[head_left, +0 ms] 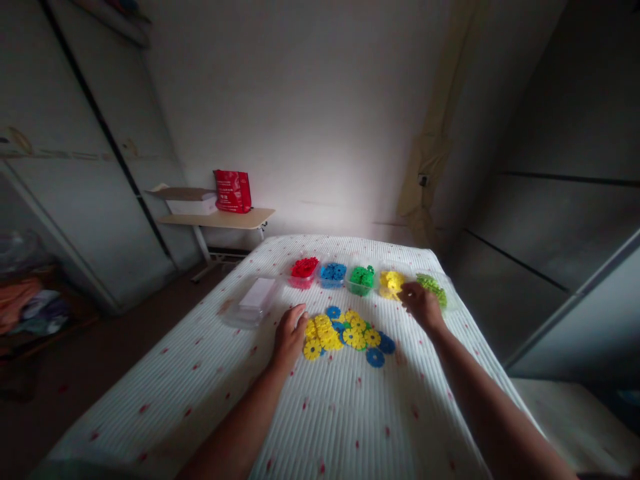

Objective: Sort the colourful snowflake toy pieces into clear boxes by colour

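Note:
My left hand [291, 332] rests at the left edge of a loose pile of yellow notched discs [324, 332], thumb and fingers apart. Mixed into the pile are blue notched discs [375, 358] and a few green ones, mostly covered. My right hand [423, 303] is at the front right corner of a clear tub of yellow discs [391, 283], fingers pinched together. Whatever is between those fingertips blends with the yellow behind. Right beside this hand is a tub of light green discs [433, 288], partly hidden by it.
In the same row stand tubs of red discs [305, 268], blue discs [333, 273] and green discs [362, 279]. A clear container with a white box [258, 294] lies at left on the striped bedcover [320, 420]. Behind, a small table [225, 218] bears a red bag [233, 191].

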`<state>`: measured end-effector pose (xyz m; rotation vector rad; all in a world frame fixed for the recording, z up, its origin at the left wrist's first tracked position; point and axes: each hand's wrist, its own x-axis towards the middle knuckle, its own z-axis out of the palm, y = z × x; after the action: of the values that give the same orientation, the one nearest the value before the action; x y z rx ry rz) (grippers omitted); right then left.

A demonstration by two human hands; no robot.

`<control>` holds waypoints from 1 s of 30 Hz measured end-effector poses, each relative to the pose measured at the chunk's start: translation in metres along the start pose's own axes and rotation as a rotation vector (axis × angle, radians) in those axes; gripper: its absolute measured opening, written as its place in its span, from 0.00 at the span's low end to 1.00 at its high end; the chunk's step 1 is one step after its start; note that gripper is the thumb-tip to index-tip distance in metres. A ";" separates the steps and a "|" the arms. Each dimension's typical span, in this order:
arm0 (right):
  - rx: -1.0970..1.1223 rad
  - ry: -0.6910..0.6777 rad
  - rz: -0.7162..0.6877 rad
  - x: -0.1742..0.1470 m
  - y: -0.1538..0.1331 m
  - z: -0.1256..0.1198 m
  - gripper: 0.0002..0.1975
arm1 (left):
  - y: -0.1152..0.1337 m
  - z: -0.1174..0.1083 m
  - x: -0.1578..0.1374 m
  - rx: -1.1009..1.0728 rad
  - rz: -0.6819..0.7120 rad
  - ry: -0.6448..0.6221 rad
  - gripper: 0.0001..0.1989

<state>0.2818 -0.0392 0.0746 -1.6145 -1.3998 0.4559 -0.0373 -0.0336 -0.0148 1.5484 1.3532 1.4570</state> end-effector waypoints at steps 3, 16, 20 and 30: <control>-0.106 -0.177 -0.098 -0.025 0.016 0.011 0.10 | -0.001 0.000 0.000 0.003 -0.002 -0.014 0.18; -0.321 -0.443 -0.200 -0.040 0.033 0.022 0.11 | -0.012 0.002 0.003 0.008 0.016 -0.007 0.17; -0.295 -0.425 -0.187 -0.041 0.037 0.022 0.12 | -0.009 0.001 0.001 0.010 0.020 -0.006 0.17; -0.311 -0.401 -0.173 -0.042 0.036 0.023 0.12 | -0.007 0.001 0.002 0.022 0.011 -0.006 0.17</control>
<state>0.2727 -0.0657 0.0219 -1.6864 -1.9757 0.4966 -0.0388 -0.0298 -0.0213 1.5751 1.3638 1.4478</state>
